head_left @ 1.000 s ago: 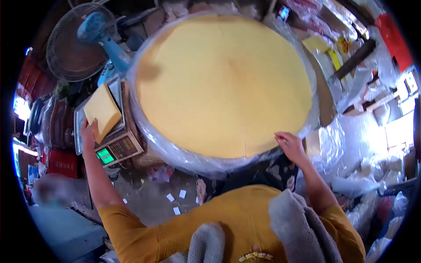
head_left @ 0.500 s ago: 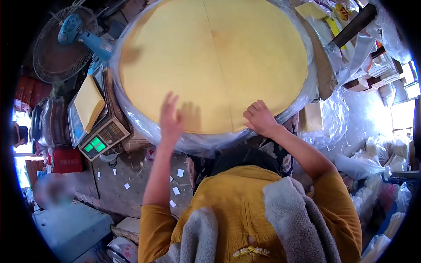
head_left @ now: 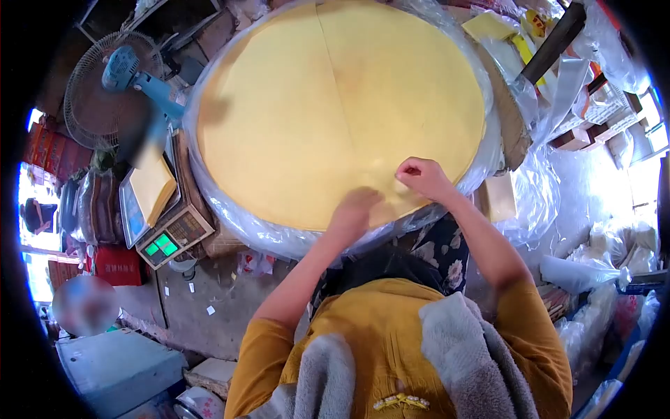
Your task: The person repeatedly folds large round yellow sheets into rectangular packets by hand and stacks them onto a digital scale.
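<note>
A large round stack of yellow sheets [head_left: 342,105], wrapped round its edge in clear plastic [head_left: 258,234], fills the middle of the view. My left hand [head_left: 359,209] is over its near edge, its fingers smeared by motion. Just right of it, my right hand [head_left: 422,178] is curled with fingers bent together over the sheets; whether something small is inside cannot be made out. On the left, a folded yellow stack [head_left: 153,188] lies on the tray of a scale [head_left: 176,237] with a green lit display.
A blue fan [head_left: 143,80] stands at the upper left. Below the scale are a red box [head_left: 118,265] and a blue-grey box [head_left: 118,366]. Plastic bags [head_left: 600,258] and a dark bar [head_left: 555,43] are at the right. Small white papers lie on the floor.
My left hand has let go of the folded stack on the scale and moved right across the near edge. My right hand has moved slightly left and curled. The view has shifted.
</note>
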The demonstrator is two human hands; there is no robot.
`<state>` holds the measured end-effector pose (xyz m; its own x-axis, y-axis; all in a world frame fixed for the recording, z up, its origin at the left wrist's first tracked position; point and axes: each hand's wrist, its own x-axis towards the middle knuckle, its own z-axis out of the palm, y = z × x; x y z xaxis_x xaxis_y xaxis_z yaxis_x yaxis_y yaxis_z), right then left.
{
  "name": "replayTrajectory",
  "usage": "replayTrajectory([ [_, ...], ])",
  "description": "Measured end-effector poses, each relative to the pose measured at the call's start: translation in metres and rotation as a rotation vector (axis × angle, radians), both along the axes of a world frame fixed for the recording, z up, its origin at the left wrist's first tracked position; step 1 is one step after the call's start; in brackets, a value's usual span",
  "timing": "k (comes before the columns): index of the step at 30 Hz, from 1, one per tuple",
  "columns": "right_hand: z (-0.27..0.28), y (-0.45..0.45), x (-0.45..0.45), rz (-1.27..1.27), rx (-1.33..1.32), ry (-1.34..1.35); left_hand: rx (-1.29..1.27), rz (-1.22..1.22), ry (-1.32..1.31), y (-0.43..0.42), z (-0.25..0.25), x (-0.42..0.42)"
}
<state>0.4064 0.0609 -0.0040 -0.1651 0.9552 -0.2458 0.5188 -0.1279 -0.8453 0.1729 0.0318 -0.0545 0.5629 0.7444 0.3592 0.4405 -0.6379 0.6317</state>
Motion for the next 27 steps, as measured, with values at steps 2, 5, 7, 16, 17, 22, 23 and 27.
replayTrajectory([
  [2, -0.007, -0.005, 0.007, 0.105, 0.213, -0.003, -0.051, 0.064, 0.058, 0.011, -0.027, 0.018],
  [5, 0.022, -0.035, -0.010, 0.182, 0.455, -0.455, -0.024, 0.023, 0.120, 0.026, -0.015, 0.036],
  [7, -0.020, -0.027, -0.002, 0.078, 0.441, -0.544, -0.024, -0.019, 0.045, 0.028, -0.017, 0.042],
  [16, 0.074, 0.073, 0.046, -0.365, 0.689, -0.141, 0.187, 0.044, 0.442, 0.010, -0.013, 0.048],
  [17, 0.103, 0.073, 0.047, -0.401, 0.813, -0.185, 0.185, 0.050, 0.439, 0.009, -0.008, 0.048],
  [22, 0.188, 0.011, 0.044, -0.215, 1.147, -0.643, 0.033, 0.012, 0.420, 0.038, 0.002, 0.057],
  [23, 0.190, -0.004, 0.042, -0.145, 1.227, -0.694, -0.077, 0.043, 0.285, 0.054, -0.006, 0.058],
  [27, 0.183, -0.049, 0.061, 0.175, 1.053, -0.558, -1.204, 0.124, -0.974, 0.162, 0.002, 0.068],
])
